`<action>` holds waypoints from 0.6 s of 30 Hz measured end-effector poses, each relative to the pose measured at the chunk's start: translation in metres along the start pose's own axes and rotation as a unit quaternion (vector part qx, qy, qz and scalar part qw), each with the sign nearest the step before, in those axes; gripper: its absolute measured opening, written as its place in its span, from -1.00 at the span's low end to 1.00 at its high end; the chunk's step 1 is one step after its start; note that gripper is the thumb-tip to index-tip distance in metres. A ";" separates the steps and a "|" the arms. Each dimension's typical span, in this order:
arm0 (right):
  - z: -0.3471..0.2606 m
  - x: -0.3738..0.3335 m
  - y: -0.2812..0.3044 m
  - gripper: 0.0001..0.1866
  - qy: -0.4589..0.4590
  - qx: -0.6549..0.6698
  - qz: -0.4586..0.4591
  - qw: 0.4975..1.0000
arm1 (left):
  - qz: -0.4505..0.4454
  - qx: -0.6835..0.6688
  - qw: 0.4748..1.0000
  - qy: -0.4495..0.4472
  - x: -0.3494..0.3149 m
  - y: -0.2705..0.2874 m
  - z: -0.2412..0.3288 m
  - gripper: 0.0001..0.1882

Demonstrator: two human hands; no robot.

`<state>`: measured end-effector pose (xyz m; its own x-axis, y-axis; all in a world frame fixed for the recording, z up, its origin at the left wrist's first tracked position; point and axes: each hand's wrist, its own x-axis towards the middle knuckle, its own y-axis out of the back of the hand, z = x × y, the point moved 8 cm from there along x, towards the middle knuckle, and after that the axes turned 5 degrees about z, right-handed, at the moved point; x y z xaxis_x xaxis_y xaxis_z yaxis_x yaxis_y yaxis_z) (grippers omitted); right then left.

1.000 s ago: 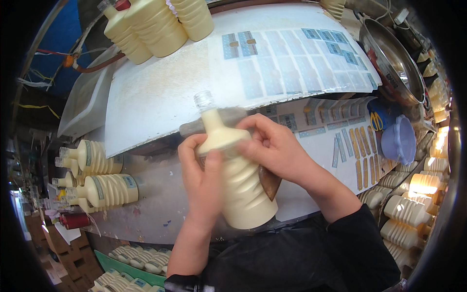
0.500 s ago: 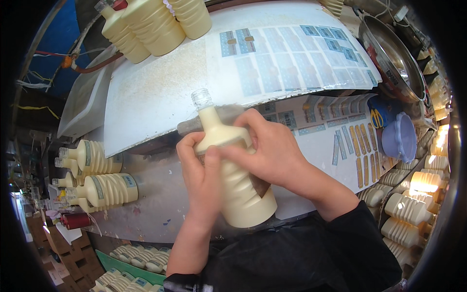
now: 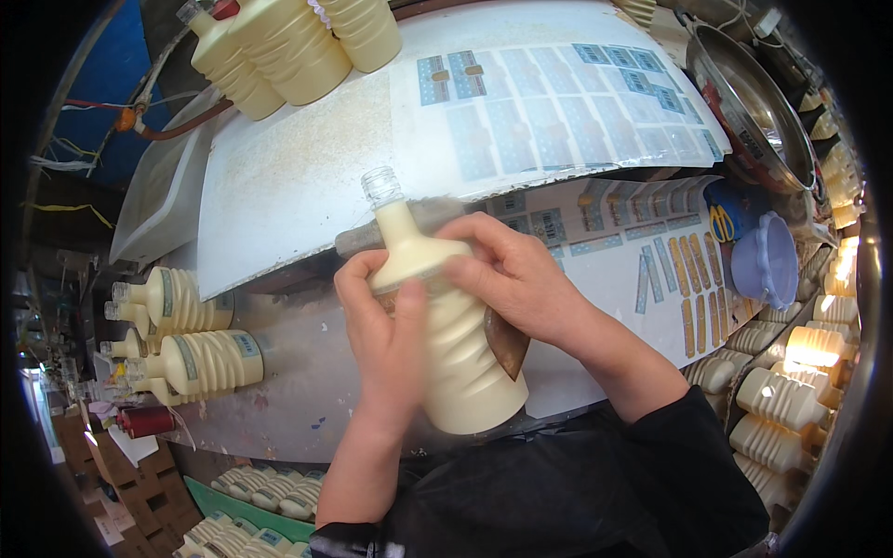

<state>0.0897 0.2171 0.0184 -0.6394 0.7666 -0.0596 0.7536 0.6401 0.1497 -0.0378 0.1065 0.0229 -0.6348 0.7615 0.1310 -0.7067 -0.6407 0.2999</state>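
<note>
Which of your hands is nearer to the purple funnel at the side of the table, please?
Right. The right hand grips the cream bottle on the side toward the purple funnel; the left hand holds its far side.

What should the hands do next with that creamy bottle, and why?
Probably press the brown label flat against the bottle. The right hand rests at the shoulder, the left hand steadies the ribbed side, and the label's lower corner seems to stick out.

The ribbed bottle [image 3: 456, 344] is cream with a clear neck; label sheets [image 3: 567, 102] carry blue rectangles; the funnel [image 3: 765, 260] is lavender.
</note>
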 end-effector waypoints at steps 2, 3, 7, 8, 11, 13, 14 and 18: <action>0.001 0.000 0.000 -0.61 -0.004 0.000 -0.001 1.000 | 0.000 0.005 1.000 -0.005 0.000 0.000 0.000 -0.67; 0.001 0.000 0.000 -0.61 -0.005 0.000 -0.002 1.000 | 0.007 -0.006 1.000 0.005 0.000 0.001 -0.001 -0.63; 0.002 0.001 0.000 -0.61 -0.006 0.002 -0.004 1.000 | 0.018 -0.025 0.999 0.019 0.001 0.001 -0.001 -0.55; 0.001 0.001 0.000 -0.61 -0.006 0.002 -0.004 1.000 | 0.018 -0.024 0.999 0.017 0.001 0.001 -0.001 -0.55; 0.003 0.001 0.000 -0.61 -0.006 0.002 -0.005 1.000 | 0.019 -0.023 0.999 0.023 0.001 0.000 -0.001 -0.54; 0.003 0.001 0.001 -0.61 -0.006 0.003 -0.005 1.000 | 0.018 -0.023 0.999 0.022 0.001 0.000 -0.001 -0.54; 0.003 0.001 0.001 -0.61 -0.005 0.004 -0.005 1.000 | 0.017 -0.023 0.999 0.022 0.001 0.000 -0.001 -0.54; 0.003 0.001 0.001 -0.62 -0.006 0.005 -0.008 1.000 | 0.017 -0.020 0.999 0.022 0.001 0.000 -0.002 -0.53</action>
<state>0.0901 0.2181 0.0158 -0.6492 0.7570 -0.0746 0.7448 0.6525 0.1396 -0.0394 0.1070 0.0212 -0.6714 0.7346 0.0978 -0.6958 -0.6703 0.2579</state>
